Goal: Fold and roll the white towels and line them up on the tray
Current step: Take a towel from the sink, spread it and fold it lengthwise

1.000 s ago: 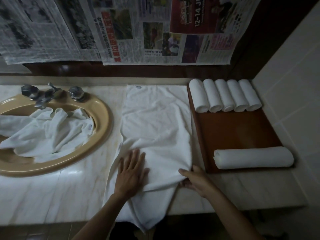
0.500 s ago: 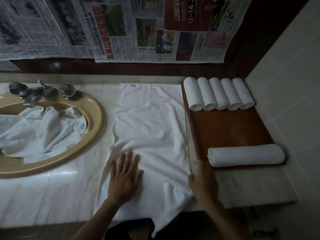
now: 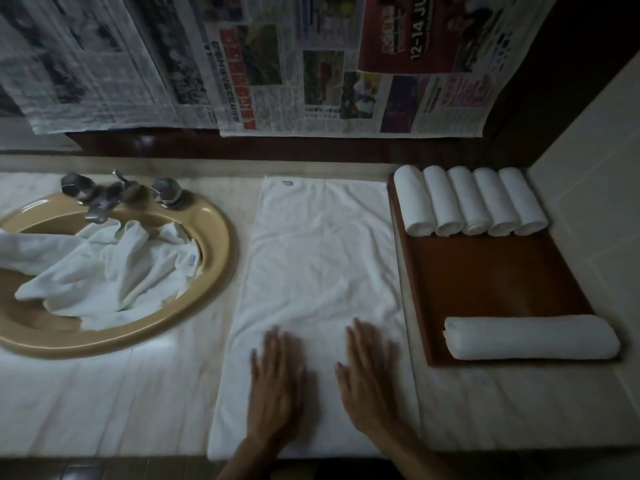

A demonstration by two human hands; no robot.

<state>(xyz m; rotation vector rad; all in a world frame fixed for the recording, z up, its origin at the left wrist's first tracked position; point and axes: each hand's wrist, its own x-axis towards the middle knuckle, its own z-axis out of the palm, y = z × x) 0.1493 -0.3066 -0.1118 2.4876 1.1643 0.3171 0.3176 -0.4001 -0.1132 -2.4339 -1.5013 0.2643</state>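
While five short rolled towels point(image 3: 471, 202) are sitting side by side along the far end of the brown tray point(image 3: 491, 282) and a longer roll point(image 3: 530, 337) is lying crosswise at its near end, the job is looking, by my judgement, a good part done but not finished. One flat towel point(image 3: 318, 271) is lying spread lengthwise on the pale marble desk point(image 3: 104, 400) between the sink and the tray, and it is waiting to be folded and rolled. Both grips are resting on its near end, the left hand point(image 3: 277, 386) and right hand point(image 3: 370, 382) lying flat with fingers spread, pinching nothing. More crumpled towels point(image 3: 104, 271), soft and creased terry, are filling the oval tan sink point(image 3: 214, 244).
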